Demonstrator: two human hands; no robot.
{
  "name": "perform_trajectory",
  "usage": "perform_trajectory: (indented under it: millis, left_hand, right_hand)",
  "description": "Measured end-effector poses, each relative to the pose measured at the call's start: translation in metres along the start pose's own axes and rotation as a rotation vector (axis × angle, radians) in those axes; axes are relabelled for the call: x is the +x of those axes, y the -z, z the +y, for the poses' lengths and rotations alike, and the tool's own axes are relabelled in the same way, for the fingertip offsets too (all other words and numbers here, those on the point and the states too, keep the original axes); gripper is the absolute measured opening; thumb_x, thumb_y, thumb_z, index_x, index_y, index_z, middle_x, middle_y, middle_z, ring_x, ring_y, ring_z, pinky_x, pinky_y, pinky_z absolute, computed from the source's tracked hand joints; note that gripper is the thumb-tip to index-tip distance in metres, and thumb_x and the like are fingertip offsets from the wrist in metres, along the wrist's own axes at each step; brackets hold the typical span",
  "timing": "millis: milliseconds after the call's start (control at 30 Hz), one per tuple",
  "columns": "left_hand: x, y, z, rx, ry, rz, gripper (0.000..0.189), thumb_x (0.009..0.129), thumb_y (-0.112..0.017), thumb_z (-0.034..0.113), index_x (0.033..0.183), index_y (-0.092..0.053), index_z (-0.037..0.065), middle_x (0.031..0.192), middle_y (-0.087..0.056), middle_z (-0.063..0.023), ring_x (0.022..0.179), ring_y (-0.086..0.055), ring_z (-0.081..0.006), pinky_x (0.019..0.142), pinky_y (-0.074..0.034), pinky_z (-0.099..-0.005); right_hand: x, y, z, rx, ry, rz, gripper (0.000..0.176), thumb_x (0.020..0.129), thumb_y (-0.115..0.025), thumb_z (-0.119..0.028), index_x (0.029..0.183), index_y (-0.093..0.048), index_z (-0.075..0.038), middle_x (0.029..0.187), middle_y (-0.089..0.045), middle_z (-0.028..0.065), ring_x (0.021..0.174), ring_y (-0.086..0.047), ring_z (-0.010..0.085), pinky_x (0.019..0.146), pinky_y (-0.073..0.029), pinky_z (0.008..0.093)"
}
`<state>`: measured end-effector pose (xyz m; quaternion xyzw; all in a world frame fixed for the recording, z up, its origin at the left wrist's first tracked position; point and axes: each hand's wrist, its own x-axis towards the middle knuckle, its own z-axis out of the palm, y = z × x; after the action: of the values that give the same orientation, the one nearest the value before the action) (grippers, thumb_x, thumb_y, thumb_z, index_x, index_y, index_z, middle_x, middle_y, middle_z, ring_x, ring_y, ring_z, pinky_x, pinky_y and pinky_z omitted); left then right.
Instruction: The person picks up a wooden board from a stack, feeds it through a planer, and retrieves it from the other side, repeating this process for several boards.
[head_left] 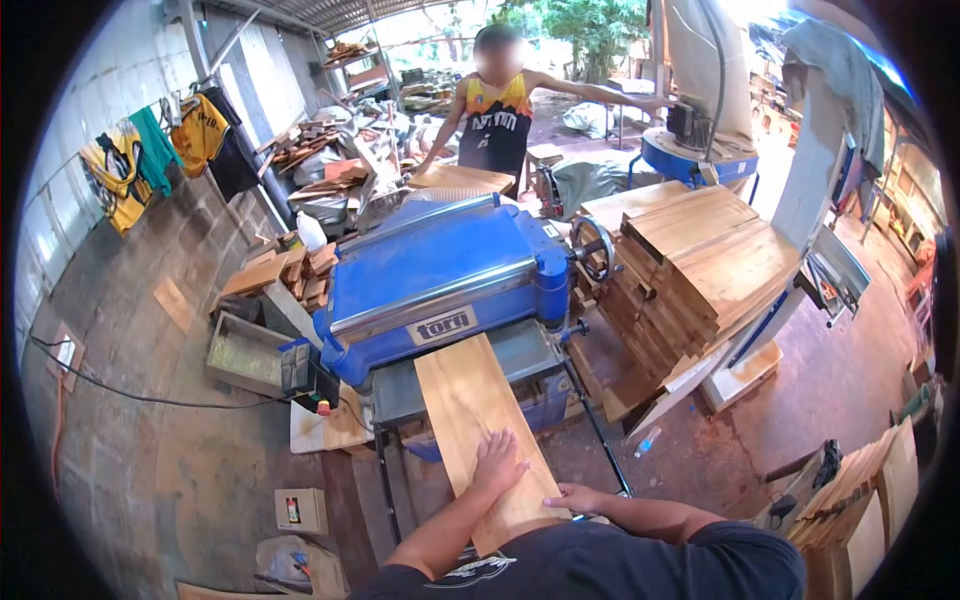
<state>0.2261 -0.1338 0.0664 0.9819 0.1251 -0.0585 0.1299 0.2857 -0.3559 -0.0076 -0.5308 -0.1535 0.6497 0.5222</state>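
A long, pale wooden board (470, 400) lies on the infeed table (395, 392) of a blue thickness planer (430, 265) marked "torq". Its far end reaches the machine's front, and its near end comes close to my body. Flat on top of the board rests my left hand (498, 463), fingers stretched out. At the board's right edge, near its close end, my right hand (577, 498) grips with the thumb on top; the fingers beneath are partly hidden.
Behind the planer stands a person (495, 120) with one hand near another board (460, 178). Stacked boards (720, 250) stand right of the machine, beside its handwheel (592, 248). A black cable (170, 402) crosses the floor at left. More planks (860, 500) lean at lower right.
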Motion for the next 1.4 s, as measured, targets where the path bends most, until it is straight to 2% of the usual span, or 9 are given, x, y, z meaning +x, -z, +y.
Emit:
perform_trajectory:
  millis: [300,500,700,767,1100,1200,1300,1367,1400]
  left_hand:
    - [0.002,0.004,-0.002,0.009,-0.056,0.072,0.074,0.087,-0.053,0.046,0.142,-0.034,0.001,0.152,-0.028,-0.0151,0.141,-0.023,-0.0308,0.109,-0.023,-0.0507]
    - [0.06,0.012,-0.028,0.031,0.12,0.112,0.075,0.088,-0.053,0.048,0.143,-0.032,0.002,0.152,-0.027,-0.0145,0.141,-0.022,-0.0294,0.108,-0.023,-0.0518]
    - [0.093,0.044,-0.05,0.072,0.213,-0.049,0.078,0.088,-0.052,0.05,0.146,-0.027,0.004,0.153,-0.024,-0.0124,0.142,-0.019,-0.0283,0.108,-0.022,-0.0516]
    - [0.09,0.042,-0.051,0.132,0.095,-0.048,0.078,0.089,-0.051,0.05,0.146,-0.027,0.003,0.153,-0.024,-0.0125,0.142,-0.019,-0.0283,0.108,-0.023,-0.052]
    - [0.064,0.027,-0.032,0.088,0.007,-0.033,0.074,0.09,-0.051,0.05,0.144,-0.031,0.002,0.153,-0.024,-0.0146,0.142,-0.019,-0.0299,0.107,-0.024,-0.0512]
    - [0.045,0.026,-0.039,0.036,-0.106,-0.03,0.071,0.089,-0.053,0.049,0.141,-0.035,0.004,0.151,-0.027,-0.0159,0.141,-0.022,-0.0335,0.108,-0.025,-0.0543]
    - [-0.001,0.061,-0.042,0.075,-0.323,-0.199,0.069,0.087,-0.057,0.046,0.14,-0.036,0.006,0.148,-0.032,-0.0178,0.139,-0.024,-0.0353,0.106,-0.026,-0.0558]
    - [-0.041,0.079,-0.046,-0.078,-0.194,-0.041,0.064,0.084,-0.062,0.036,0.136,-0.042,0.004,0.14,-0.042,-0.02,0.133,-0.034,-0.0371,0.104,-0.032,-0.0497]
    - [-0.047,0.039,-0.077,-0.127,-0.118,0.126,0.065,0.082,-0.063,0.033,0.135,-0.042,0.002,0.137,-0.043,-0.0221,0.129,-0.038,-0.0386,0.102,-0.034,-0.0491]
  right_hand:
    - [0.0,0.0,-0.002,0.038,0.0,-0.021,0.041,0.09,-0.066,-0.026,0.123,-0.055,-0.003,0.11,-0.064,0.0058,0.098,-0.06,0.0146,0.087,-0.047,0.0321]
    - [-0.002,0.0,-0.001,-0.027,0.019,0.039,0.043,0.09,-0.066,-0.026,0.122,-0.055,-0.001,0.111,-0.064,0.0068,0.099,-0.06,0.0147,0.087,-0.047,0.0322]
    - [-0.004,-0.001,-0.003,-0.128,-0.014,0.118,0.044,0.09,-0.066,-0.027,0.122,-0.054,0.0,0.111,-0.064,0.0083,0.099,-0.06,0.016,0.087,-0.048,0.0325]
    - [-0.006,-0.003,-0.006,-0.113,-0.001,0.111,0.045,0.089,-0.067,-0.028,0.122,-0.054,0.0,0.112,-0.064,0.0088,0.099,-0.06,0.0163,0.087,-0.048,0.0327]
    - [-0.004,-0.002,-0.002,-0.044,-0.004,0.091,0.044,0.089,-0.067,-0.026,0.122,-0.054,0.0,0.112,-0.063,0.0088,0.1,-0.059,0.0166,0.088,-0.048,0.0337]
    - [-0.008,-0.008,-0.01,-0.055,0.0,0.107,0.044,0.089,-0.066,-0.025,0.124,-0.054,-0.001,0.112,-0.063,0.0083,0.1,-0.059,0.0166,0.088,-0.047,0.0333]
    - [-0.007,-0.008,-0.011,-0.021,-0.04,0.101,0.043,0.09,-0.066,-0.025,0.125,-0.054,-0.002,0.112,-0.063,0.0078,0.101,-0.059,0.0165,0.089,-0.047,0.0327]
    - [-0.004,-0.007,-0.005,-0.037,-0.023,0.138,0.044,0.092,-0.062,-0.029,0.126,-0.054,-0.003,0.114,-0.063,0.0076,0.102,-0.058,0.0164,0.09,-0.046,0.0334]
    - [-0.01,-0.014,-0.015,-0.111,-0.056,0.193,0.045,0.093,-0.06,-0.032,0.126,-0.053,-0.002,0.115,-0.063,0.0085,0.103,-0.058,0.0167,0.091,-0.046,0.0343]
